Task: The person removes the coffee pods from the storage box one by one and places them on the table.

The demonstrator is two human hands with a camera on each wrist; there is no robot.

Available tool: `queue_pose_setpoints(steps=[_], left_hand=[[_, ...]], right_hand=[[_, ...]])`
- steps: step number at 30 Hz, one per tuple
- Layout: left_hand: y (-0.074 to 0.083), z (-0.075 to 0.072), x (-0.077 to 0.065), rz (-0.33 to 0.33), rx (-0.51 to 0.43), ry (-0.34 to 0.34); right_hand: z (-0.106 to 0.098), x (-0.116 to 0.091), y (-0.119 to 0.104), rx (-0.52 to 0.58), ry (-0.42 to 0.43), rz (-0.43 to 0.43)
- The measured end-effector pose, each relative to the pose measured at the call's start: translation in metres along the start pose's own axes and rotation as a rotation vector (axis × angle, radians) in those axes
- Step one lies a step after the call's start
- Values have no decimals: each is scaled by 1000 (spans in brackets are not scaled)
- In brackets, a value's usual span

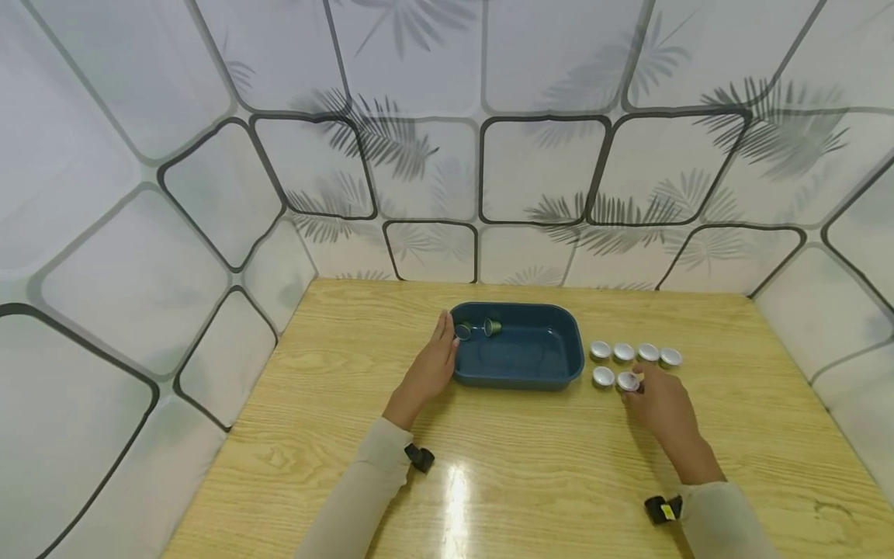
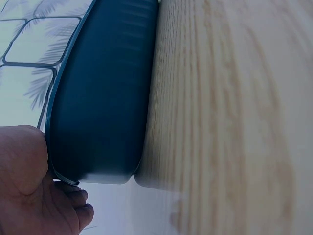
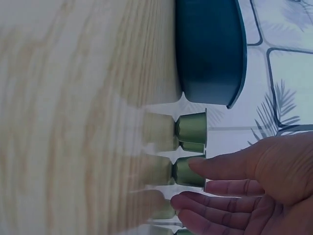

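A dark blue rectangular tray [image 1: 520,384] stands on the table, with two green coffee capsules inside, one of them a capsule [image 1: 493,327] lying on its side. My left hand [image 1: 434,361] rests with straight fingers against the tray's left end; in the left wrist view the palm [image 2: 24,181] is beside its rim. To the right of the tray, my right hand [image 1: 660,400] pinches a green coffee capsule [image 3: 188,171] with a pale lid, thumb on its side. That capsule stands lid up at table level. Fingers partly hide it.
Several more capsules stand lid up in two short rows right of the tray, among them a near capsule [image 1: 603,377] and a far one [image 1: 600,350]. The wooden table [image 1: 531,466] meets a patterned wall covering [image 1: 433,252] at the back and sides.
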State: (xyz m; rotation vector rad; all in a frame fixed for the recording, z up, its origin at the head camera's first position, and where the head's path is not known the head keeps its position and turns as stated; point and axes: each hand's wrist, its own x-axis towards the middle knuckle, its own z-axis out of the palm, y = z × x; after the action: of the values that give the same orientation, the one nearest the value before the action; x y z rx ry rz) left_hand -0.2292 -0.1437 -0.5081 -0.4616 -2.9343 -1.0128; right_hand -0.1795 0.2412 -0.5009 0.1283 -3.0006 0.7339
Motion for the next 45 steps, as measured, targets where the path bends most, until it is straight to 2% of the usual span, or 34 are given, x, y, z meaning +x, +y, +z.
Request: queue_pose_setpoints(steps=[9,16,22,28,38,45], left_hand=[[-1,1,1,4,10,3],[-1,1,0,8,-4,-1],[0,1,0,7,6,0],[0,1,0,6,8,-4],[-2,2,0,2,10,-7],[-1,1,0,-8,18,-3]], right_hand=[[-5,-4,1,25,-15,-7],[-12,-6,2,25,-46,18],[-18,-10,1,-3,-35,44],[-25,-16,-4,-27,7,53],[-21,-15,-13,-3,101,-23],[-20,-12,-25,-29,122,-55]])
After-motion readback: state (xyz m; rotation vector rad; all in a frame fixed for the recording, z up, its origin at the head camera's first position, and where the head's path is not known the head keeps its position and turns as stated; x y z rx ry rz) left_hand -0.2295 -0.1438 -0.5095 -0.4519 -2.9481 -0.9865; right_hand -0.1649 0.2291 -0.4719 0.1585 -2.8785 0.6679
